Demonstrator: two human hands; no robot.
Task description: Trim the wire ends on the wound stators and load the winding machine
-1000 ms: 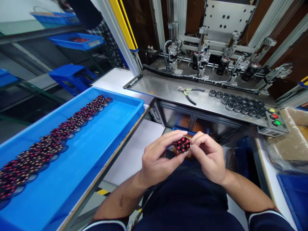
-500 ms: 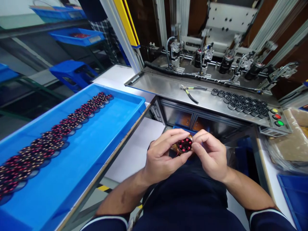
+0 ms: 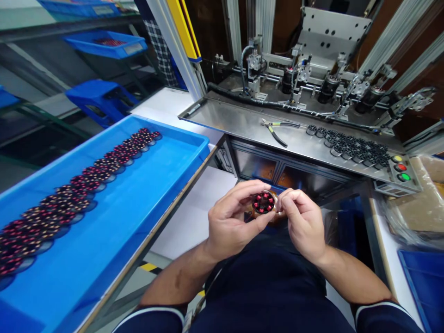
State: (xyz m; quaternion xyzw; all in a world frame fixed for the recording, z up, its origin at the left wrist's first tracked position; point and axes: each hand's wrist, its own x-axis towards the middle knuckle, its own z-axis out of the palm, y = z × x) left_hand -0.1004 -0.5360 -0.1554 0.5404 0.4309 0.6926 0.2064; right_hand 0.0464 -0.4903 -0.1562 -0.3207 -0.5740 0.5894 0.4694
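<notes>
Between the fingers and thumb of my left hand (image 3: pixel 233 216) is a round motor stator (image 3: pixel 263 203), black with red wire coils, its coil face turned up toward me. My right hand (image 3: pixel 302 221) is beside it on the right, thumb and forefinger pinched together close to the stator's edge. Whatever is in that pinch is too small to make out. To the left, a long blue tray (image 3: pixel 138 222) holds overlapping rows of similar stators (image 3: pixel 86 180) with red and copper-coloured windings.
On the machine's metal ledge (image 3: pixel 229 118) lie open cutting pliers (image 3: pixel 277 132) and a cluster of black cores (image 3: pixel 350 145). A button box (image 3: pixel 398 175) stands at its right end. Behind are winding fixtures (image 3: pixel 328 88). A plastic-wrapped carton (image 3: pixel 423 199) sits at right; a blue stool (image 3: pixel 100 99) stands left.
My right thumb and fingers have drawn slightly away from the stator's edge into a tighter pinch. The stator shows more fully and has shifted slightly left and up in my left hand.
</notes>
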